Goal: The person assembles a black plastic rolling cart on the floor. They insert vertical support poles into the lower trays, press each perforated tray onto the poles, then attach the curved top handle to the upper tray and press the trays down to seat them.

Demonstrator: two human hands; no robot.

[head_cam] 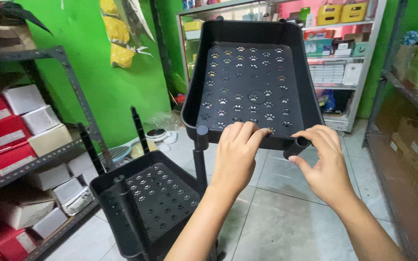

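Note:
A black plastic tray (pixel 250 34) with paw-shaped holes in its floor is tilted up toward me in the head view. My left hand (pixel 235 157) grips its near rim, fingers curled over the edge. My right hand (pixel 325 164) holds the tray's near right corner at a round socket (pixel 296 146). The near left corner socket sits on a black pole (pixel 200 164). Below stands a second black tray (pixel 117 181) of the same kind, with more poles rising from its corners.
A metal shelf with red and white boxes (pixel 20 125) stands at left. Another rack with cartons (pixel 412 145) is at right. A glass cabinet with goods (pixel 337 58) stands behind, against a green wall. The floor is tiled.

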